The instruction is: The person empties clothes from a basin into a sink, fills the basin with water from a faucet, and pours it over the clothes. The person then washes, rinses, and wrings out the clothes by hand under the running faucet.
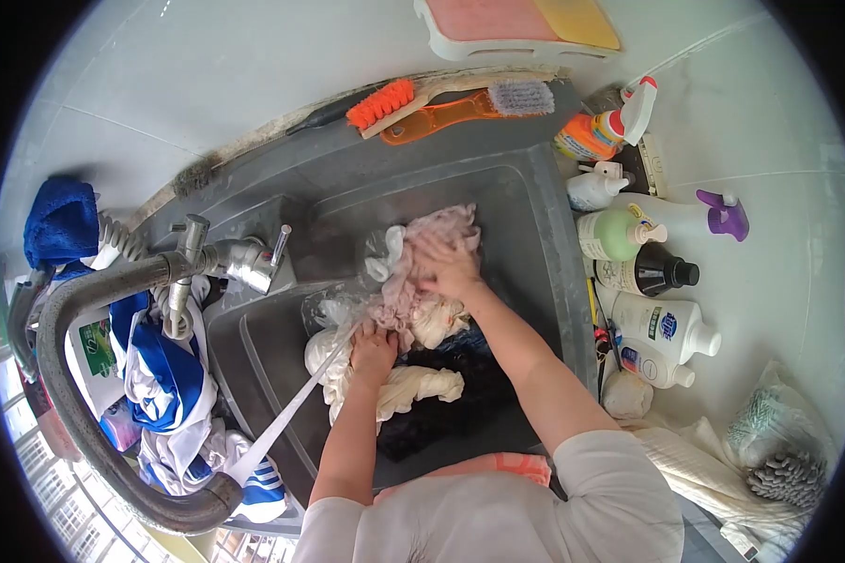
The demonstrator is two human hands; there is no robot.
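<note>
In the grey sink, my right hand lies on a wet pink lacy cloth, its fingers spread. Lower and to the left, my left hand presses down where the pink fabric meets a cream cloth; its fingers look slightly apart, with the tips partly hidden in the folds. Water streams from the curved faucet onto the fabric beside my left hand. Black clothing lies in the near part of the sink.
Two scrub brushes rest on the far ledge. Along the right stand several bottles and an orange spray bottle. Blue-and-white clothes are piled on the left under the faucet. A bagged steel scourer sits at lower right.
</note>
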